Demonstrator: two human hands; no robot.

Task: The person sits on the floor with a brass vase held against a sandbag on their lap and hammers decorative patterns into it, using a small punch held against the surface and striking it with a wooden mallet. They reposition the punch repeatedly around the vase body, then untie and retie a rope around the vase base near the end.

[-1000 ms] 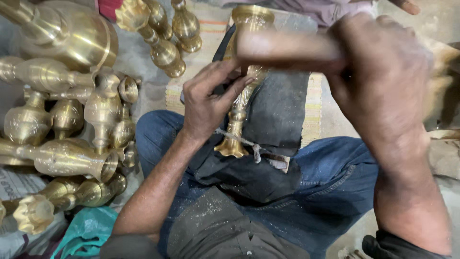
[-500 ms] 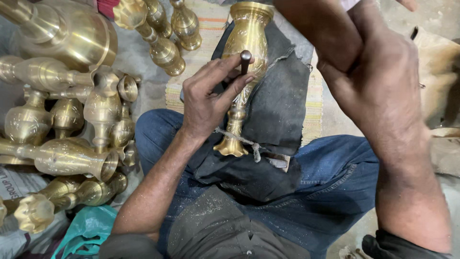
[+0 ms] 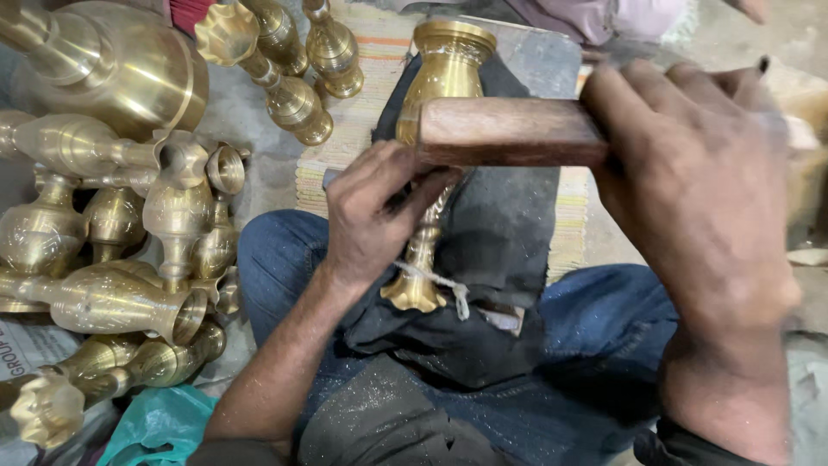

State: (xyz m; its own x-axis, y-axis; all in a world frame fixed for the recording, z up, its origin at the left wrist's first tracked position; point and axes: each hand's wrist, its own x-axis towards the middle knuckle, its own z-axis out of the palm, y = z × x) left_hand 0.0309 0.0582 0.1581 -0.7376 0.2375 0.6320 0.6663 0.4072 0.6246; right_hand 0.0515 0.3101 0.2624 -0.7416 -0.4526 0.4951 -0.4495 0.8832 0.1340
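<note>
While left hand steadies brass vase, right hand grips wooden mallet.

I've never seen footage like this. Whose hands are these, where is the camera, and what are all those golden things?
There is no machine here: a person sits with a camera worn on the head, so you look down at their own lap and arms. The left hand rests on a brass vase that lies along a dark cloth over the knees, and seems to pinch a small tool against it, though that tool is mostly hidden. A bit of string is tied near the vase's foot. The right hand grips a wooden mallet held just above the vase. On the left, on the floor, lies a heap of similar brass vases, and more stand at the top by a striped mat.
</note>
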